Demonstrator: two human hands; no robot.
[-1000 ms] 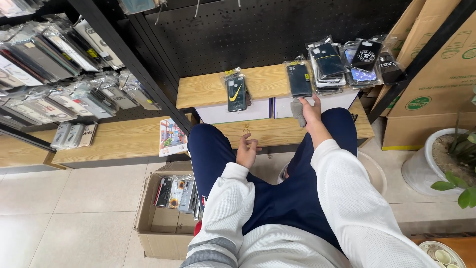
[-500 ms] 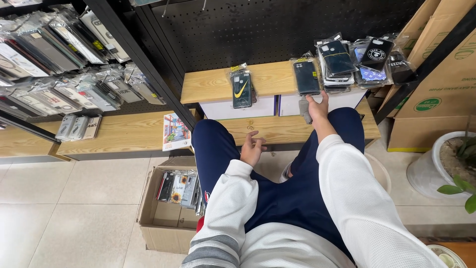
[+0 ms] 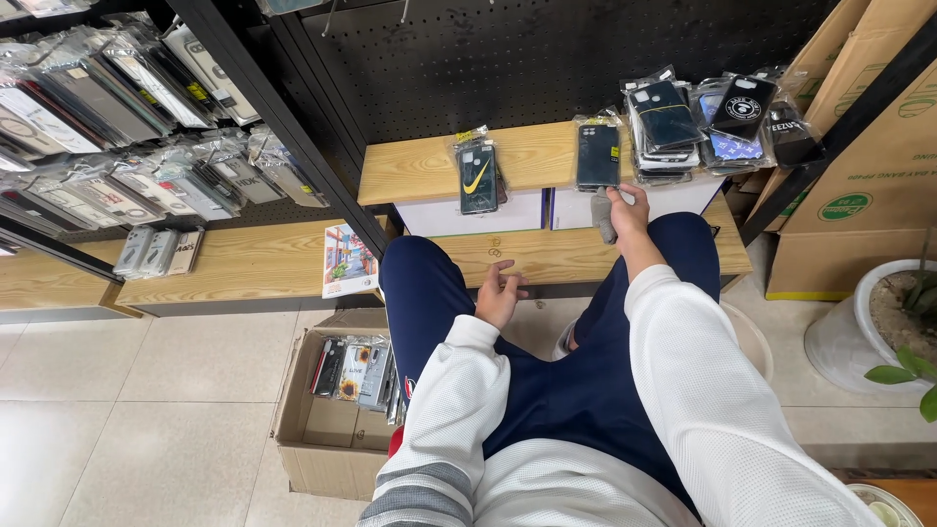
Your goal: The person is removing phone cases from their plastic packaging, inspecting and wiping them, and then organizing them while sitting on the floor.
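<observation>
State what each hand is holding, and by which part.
The right hand grips a small grey object around its upper end; what it is cannot be told. The left hand holds nothing.

A black pegboard (image 3: 547, 59) backs the wooden shelf (image 3: 410, 166). Bagged phone cases hang on the rack (image 3: 117, 107) at left. An open cardboard box (image 3: 303, 429) of cases sits on the tiled floor (image 3: 137, 390). Large cartons (image 3: 869, 166) and a potted plant (image 3: 878, 322) stand at right.

We count two single packaged phone cases (image 3: 477, 177) on the wooden shelf (image 3: 420, 166), one stack of cases (image 3: 667, 122) there, one cardboard box (image 3: 312, 429) below it, two white boxes (image 3: 508, 211) under it
</observation>
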